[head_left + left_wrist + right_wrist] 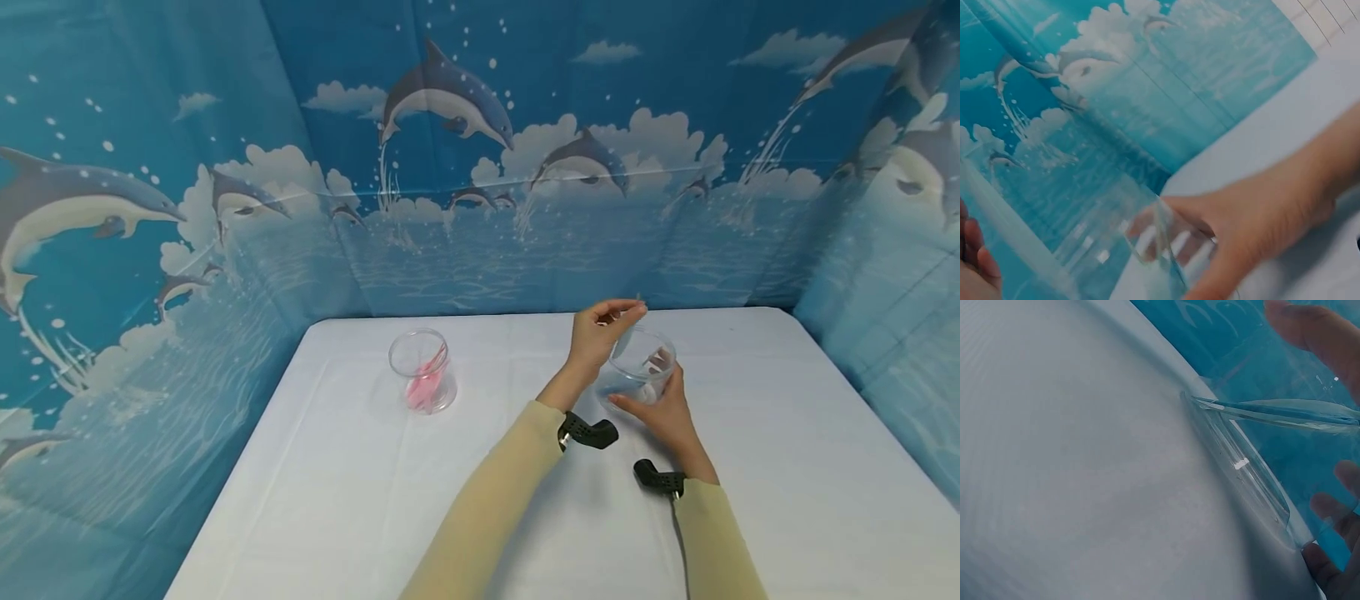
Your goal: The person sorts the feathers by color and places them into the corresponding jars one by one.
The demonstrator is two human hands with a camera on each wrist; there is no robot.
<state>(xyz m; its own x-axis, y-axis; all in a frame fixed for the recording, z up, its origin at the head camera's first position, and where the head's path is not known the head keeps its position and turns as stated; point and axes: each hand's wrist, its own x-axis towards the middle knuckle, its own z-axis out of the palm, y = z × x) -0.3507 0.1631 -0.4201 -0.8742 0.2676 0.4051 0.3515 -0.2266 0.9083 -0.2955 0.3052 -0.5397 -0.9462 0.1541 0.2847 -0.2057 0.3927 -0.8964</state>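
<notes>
With its fingertips my left hand [596, 337] pinches a slim, translucent plastic piece [621, 342] at the left of a clear cup's rim. This long pale strip [1016, 225] slants down in the left wrist view; its exact kind cannot be made out. My right hand [667, 412] grips the clear cup [626, 385], thumb on the near side and fingers round the far right. The right wrist view shows the cup's transparent base [1244, 481] tilted against the white cloth. Farther left stands a second clear cup [417, 340] holding pink plastic pieces [425, 387], one with a thin handle.
A white-covered table [337, 500] lies under both cups. Behind it and along both sides hangs a blue curtain [450, 258] printed with dolphins. Black wrist cameras [592, 432] sit on both forearms, above pale yellow sleeves [487, 508].
</notes>
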